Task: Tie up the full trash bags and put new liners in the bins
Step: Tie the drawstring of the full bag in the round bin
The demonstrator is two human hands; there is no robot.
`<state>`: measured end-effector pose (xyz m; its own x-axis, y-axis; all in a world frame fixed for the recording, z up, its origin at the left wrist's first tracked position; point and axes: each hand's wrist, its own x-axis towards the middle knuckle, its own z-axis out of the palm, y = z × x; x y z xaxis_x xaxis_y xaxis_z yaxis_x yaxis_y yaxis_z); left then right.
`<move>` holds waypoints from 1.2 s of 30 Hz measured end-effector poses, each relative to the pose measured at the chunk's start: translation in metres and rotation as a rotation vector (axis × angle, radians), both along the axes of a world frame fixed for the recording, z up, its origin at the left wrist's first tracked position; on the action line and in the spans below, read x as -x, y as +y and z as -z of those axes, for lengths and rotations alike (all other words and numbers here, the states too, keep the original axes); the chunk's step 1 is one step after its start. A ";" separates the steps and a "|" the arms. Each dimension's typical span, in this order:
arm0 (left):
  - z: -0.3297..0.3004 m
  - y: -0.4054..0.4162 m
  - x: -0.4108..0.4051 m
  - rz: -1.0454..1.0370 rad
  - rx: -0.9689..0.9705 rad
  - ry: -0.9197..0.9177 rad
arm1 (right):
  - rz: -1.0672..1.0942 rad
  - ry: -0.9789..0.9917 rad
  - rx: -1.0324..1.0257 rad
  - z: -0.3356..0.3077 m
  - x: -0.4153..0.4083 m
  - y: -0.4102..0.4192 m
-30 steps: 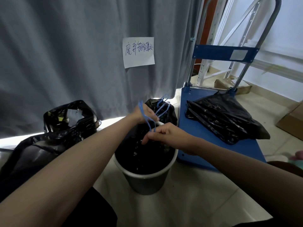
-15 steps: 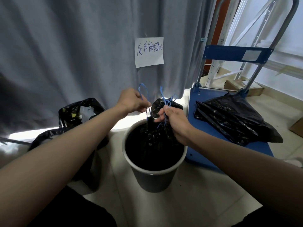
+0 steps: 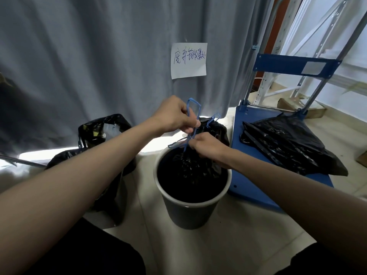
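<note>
A grey bin (image 3: 190, 212) with a white rim stands on the floor, with a black trash bag (image 3: 190, 171) gathered inside it. Blue drawstrings (image 3: 193, 114) rise from the bag's neck. My left hand (image 3: 174, 116) pinches one blue loop above the bin. Just below it, my right hand (image 3: 206, 144) grips the bag's gathered neck and the other drawstring. A second black bag (image 3: 216, 129) sits behind the bin.
An open black bag (image 3: 103, 130) of waste stands at the left. At the right, a blue platform cart (image 3: 258, 155) carries a pile of black liners (image 3: 288, 143). A grey curtain (image 3: 99, 56) with a paper note (image 3: 188, 60) hangs behind.
Both hands have come together over the bin's far rim. My left hand has drawn a blue loop upward, and my right hand has closed lower on the bag's neck.
</note>
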<state>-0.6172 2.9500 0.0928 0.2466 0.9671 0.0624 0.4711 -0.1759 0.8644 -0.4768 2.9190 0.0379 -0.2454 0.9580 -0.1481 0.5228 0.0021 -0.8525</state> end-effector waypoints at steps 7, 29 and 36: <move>0.009 0.009 0.001 0.110 0.017 0.203 | -0.013 0.050 -0.021 0.001 -0.012 -0.001; -0.002 0.021 0.039 0.060 0.011 0.747 | 0.261 0.524 0.064 0.018 -0.030 0.009; 0.027 0.008 0.005 0.302 -0.141 0.440 | 0.220 0.424 -0.018 0.016 -0.029 0.006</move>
<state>-0.6225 2.9577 0.0659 0.5436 0.8392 0.0147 0.6936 -0.4590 0.5551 -0.4479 2.9254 0.0215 -0.0717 0.9955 -0.0621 0.1180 -0.0534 -0.9916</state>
